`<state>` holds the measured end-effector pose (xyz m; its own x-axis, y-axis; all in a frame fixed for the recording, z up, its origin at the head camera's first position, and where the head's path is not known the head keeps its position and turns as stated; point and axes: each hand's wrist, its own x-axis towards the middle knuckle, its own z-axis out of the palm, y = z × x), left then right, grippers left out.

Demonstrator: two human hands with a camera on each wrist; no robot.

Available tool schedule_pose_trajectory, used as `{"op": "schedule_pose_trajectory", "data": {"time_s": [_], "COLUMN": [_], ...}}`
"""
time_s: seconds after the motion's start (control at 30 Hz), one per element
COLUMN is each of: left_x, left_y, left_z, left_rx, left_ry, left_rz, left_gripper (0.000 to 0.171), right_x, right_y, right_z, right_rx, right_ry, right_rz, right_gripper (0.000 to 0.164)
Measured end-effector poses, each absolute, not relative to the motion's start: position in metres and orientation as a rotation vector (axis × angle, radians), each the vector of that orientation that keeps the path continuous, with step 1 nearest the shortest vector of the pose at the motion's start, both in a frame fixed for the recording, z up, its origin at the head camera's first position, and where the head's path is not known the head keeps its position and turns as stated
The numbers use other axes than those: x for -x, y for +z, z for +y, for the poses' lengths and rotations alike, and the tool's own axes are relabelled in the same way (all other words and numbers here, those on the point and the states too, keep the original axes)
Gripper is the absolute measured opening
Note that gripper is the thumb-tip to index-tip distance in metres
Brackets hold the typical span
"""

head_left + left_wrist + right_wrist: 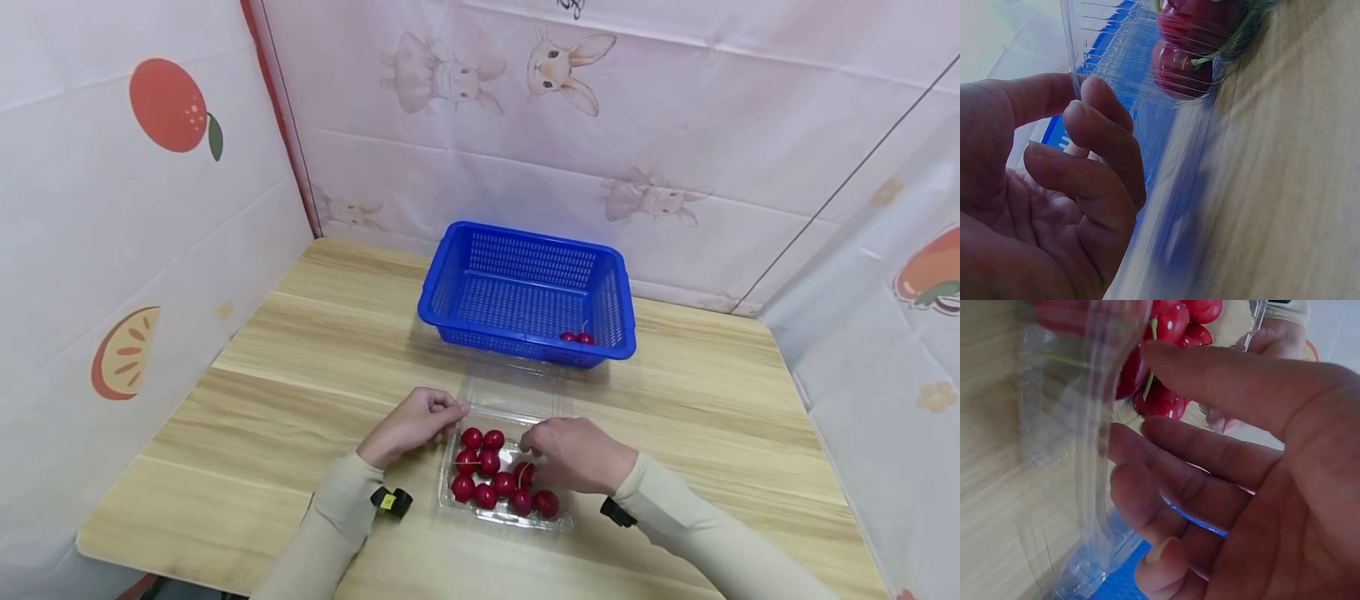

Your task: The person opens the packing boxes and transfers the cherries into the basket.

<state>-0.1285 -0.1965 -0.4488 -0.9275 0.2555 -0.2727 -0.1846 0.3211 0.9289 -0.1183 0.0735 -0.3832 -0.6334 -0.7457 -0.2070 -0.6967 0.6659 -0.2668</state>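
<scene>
A clear plastic clamshell box (pixel 504 518) lies on the table with its lid (pixel 517 387) folded back toward the basket. Several red cherries (pixel 485 496) sit inside, some with green stems. My left hand (pixel 422 423) pinches the box's rim at the far left corner, between thumb and fingertip in the left wrist view. My right hand (pixel 577 454) is over the right side of the box, fingers loosely bent and spread. In the right wrist view its thumb reaches right beside a dark cherry (pixel 1130 374), while the other fingers are apart from it.
Behind the box stands a blue plastic basket (pixel 527 335), with two cherries (pixel 577 337) in its near right corner. The lid's far edge lies close to the basket's front. Printed fabric walls (pixel 480 142) border the wooden table (pixel 300 400) at the back and sides.
</scene>
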Motion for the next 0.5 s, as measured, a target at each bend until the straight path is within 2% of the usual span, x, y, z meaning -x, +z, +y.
{"op": "schedule_pose_trajectory", "data": {"time_s": [0.5], "left_x": [0.1286], "left_y": [-0.4496], "left_z": [-0.1984], "left_rx": [-0.063], "left_ry": [1.646], "left_rz": [2.213], "left_gripper": [0.032], "right_x": [0.1148], "right_y": [-0.3928], "right_z": [0.0669], "right_rx": [1.193], "right_ry": [-0.208], "right_rz": [2.563], "right_gripper": [0.02]}}
